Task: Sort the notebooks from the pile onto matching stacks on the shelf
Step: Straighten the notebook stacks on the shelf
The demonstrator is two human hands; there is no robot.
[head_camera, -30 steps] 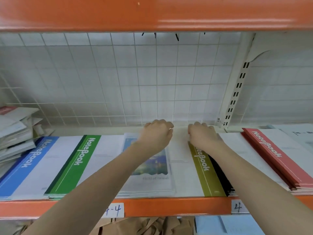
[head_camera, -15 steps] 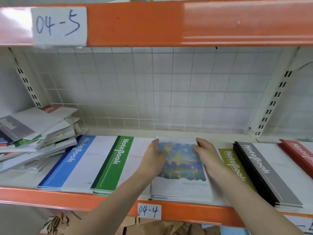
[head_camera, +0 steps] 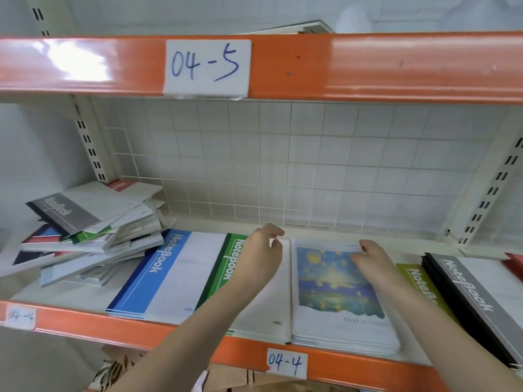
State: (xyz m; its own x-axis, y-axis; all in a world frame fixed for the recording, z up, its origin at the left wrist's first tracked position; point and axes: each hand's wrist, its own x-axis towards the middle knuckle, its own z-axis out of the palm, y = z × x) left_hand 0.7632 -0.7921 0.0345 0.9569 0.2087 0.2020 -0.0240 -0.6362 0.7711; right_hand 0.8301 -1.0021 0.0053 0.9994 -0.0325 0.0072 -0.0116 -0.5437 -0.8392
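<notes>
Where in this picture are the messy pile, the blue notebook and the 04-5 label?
pile (head_camera: 93, 233), head view, on the white covers in its middle
blue notebook (head_camera: 158, 267), head view, on the blue band by its title
04-5 label (head_camera: 206, 67), head view, on the paper between the digits

Single head-worn view, close to the shelf (head_camera: 85, 323) (wide-angle), facing forward and slightly down

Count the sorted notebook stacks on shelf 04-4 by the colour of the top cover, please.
Blue stack: 1
Green stack: 1
Painted-picture stack: 1
Olive stack: 1
Grey stack: 1
Red stack: 1
Total: 6
</notes>
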